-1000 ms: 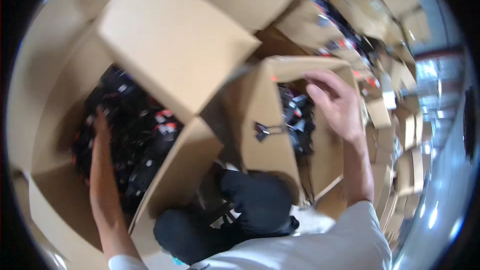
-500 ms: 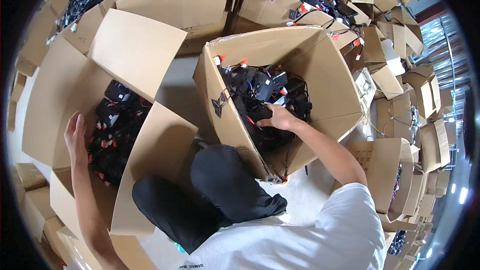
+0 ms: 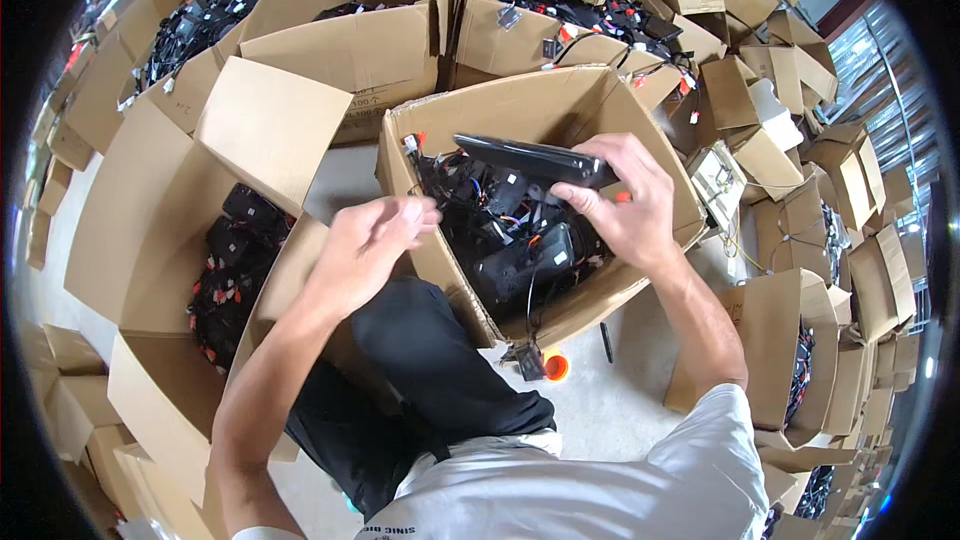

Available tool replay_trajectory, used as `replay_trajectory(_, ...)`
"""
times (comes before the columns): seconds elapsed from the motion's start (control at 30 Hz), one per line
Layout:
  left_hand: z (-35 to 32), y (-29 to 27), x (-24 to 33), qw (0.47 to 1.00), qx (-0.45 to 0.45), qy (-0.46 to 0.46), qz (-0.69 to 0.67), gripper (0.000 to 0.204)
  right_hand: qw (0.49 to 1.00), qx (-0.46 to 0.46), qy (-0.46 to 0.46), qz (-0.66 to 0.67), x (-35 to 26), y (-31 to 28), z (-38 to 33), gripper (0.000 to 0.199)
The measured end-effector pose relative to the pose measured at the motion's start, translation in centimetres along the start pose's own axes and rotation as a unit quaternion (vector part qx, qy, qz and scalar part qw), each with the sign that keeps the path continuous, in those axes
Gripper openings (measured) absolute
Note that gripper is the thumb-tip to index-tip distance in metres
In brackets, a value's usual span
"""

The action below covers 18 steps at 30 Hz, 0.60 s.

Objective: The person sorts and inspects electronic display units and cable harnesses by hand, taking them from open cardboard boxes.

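Note:
A flat, glossy black device (image 3: 530,157), its exact kind unclear, is gripped at its right end by my right hand (image 3: 635,195). It is held tilted above the large cardboard box (image 3: 440,275) in the middle. Inside that box lie black electronic units (image 3: 525,265) with tangled cables and red and white connectors. My left hand (image 3: 365,250) hovers by the box's left wall with loosely bent fingers, open, and nothing shows in it. Its fingertips are a little blurred. To its left stands an open box (image 3: 130,240) holding more black units (image 3: 240,270) with red connectors.
More cardboard boxes (image 3: 340,50) stand close together at the back, several with black cabled parts (image 3: 205,25). Boxes are stacked along the right (image 3: 780,330). An orange ring-shaped item (image 3: 556,367) and a thin black stick-like item (image 3: 606,342) lie on the floor near the middle box.
My right hand has risen out of the middle box with the black device. My left hand has moved right from the left box to the middle box's left wall.

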<state>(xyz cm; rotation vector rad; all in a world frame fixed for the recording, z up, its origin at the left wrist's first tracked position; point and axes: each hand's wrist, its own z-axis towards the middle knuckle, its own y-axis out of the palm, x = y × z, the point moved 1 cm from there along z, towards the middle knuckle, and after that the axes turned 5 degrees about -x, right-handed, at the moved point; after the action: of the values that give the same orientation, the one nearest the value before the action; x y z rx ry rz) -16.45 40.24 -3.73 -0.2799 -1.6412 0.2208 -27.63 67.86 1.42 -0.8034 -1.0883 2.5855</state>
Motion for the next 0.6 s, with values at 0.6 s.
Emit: replay_trajectory(0.6,-5.5,-13.6,9.9,0.801,0.336,0.313,-0.383,0.037,0.874,-0.406,0.268,-0.001,17.6,14.7,-9.1,0.040)
